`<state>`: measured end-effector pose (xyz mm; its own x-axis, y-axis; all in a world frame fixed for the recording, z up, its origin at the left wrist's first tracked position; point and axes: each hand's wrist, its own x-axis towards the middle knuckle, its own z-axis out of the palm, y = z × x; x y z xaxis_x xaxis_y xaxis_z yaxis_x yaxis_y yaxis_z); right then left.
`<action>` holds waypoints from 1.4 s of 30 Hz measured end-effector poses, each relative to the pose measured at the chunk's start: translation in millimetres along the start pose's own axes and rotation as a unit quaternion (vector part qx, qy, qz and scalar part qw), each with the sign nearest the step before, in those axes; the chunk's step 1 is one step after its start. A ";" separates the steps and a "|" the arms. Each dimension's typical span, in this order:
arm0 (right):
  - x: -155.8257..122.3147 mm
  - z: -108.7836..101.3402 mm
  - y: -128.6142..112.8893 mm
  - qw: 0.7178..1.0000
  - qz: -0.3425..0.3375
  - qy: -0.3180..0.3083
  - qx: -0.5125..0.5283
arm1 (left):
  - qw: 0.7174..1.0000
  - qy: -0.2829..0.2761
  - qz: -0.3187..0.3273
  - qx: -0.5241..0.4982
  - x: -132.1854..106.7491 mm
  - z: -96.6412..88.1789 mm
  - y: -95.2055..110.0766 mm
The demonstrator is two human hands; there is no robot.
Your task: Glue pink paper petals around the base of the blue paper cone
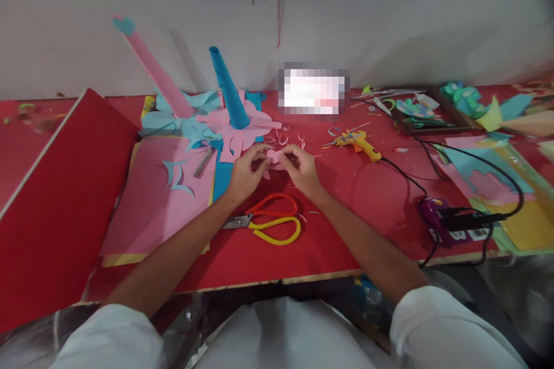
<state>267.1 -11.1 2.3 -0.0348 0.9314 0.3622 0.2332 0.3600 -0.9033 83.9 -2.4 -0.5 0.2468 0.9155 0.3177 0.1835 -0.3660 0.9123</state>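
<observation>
At the left, a red panel (73, 196) slopes beside pink sheets (142, 207) strewn with curved blue off-cuts (170, 174). Next, a blue paper cone (229, 89) leans on a pink paper flower (255, 131); a knock could topple it if the base is weak. The left hand (249, 172) pinches the left edge of a small pink paper piece (274, 155), held over the red desk (346, 213); below it lie scissors (264, 223), whose handles a lowered wrist might catch. The fingers of the right hand (302, 170) pinch the piece's right edge; uneven pulling could crease or tear it. Further right, a yellow glue gun (357, 143) points its nozzle leftwards; if hot, it might burn a careless reach, and its cord (404, 174) could snag a sleeve.
</observation>
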 end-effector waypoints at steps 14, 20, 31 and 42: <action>1.0 -14.2 -4.9 0.996 -0.047 -0.037 -0.069 | 0.998 -0.024 0.004 0.051 3.0 -2.1 5.1; 12.5 -89.7 10.6 0.941 -0.041 0.103 -0.319 | 0.997 0.002 -0.003 0.074 2.0 -3.0 10.4; 1.3 -158.1 44.5 0.765 0.203 0.093 -0.604 | 0.996 0.011 -0.011 0.085 3.6 -1.7 7.1; 14.9 -134.5 38.8 0.869 0.140 0.187 -0.437 | 0.999 -0.004 -0.031 0.032 3.1 -2.0 3.5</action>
<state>406.3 9.6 3.6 0.4213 0.8351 0.3538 0.8362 -0.2067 -0.5080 83.4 -0.6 4.2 0.2415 0.9352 0.2591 0.2584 -0.3193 0.9117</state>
